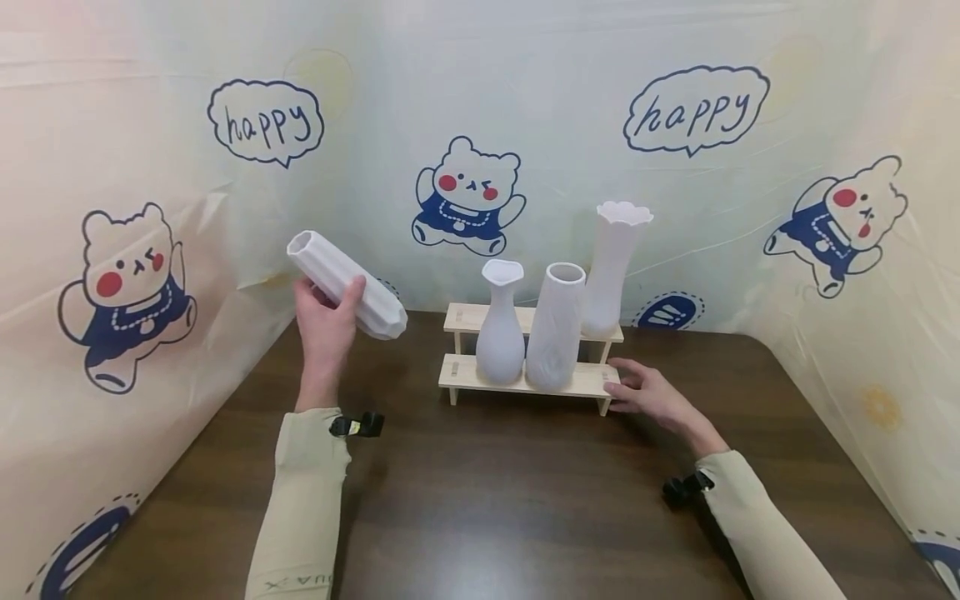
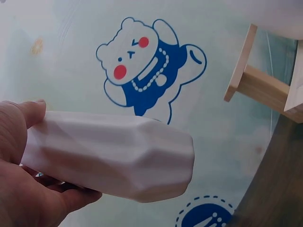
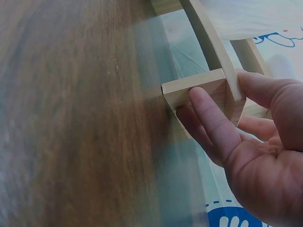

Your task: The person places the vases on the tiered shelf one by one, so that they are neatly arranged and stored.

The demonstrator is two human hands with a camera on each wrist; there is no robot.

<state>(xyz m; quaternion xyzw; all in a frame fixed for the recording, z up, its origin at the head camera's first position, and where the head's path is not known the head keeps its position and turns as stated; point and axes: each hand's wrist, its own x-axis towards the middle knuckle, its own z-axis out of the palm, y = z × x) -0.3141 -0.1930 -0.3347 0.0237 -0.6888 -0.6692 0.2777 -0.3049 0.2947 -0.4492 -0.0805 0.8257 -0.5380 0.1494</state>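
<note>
My left hand (image 1: 326,321) grips a white faceted vase (image 1: 348,285) in the air, left of a two-tier wooden display stand (image 1: 468,372). The vase tilts, its open mouth up and to the left; the left wrist view shows its base end pointing right. At the stand's right end, my right hand (image 1: 651,393) holds the lower tier, thumb on the shelf edge and fingers (image 3: 208,111) against the leg (image 3: 182,92). A flared-neck white vase (image 1: 500,333) and a tapered white vase (image 1: 555,329) stand on the lower tier. On the upper tier stands a tall scalloped-rim vase (image 1: 611,271).
The stand sits near the back of a dark brown wooden table (image 1: 480,492). A pale curtain (image 1: 570,100) printed with cartoon bears closes off the back and both sides.
</note>
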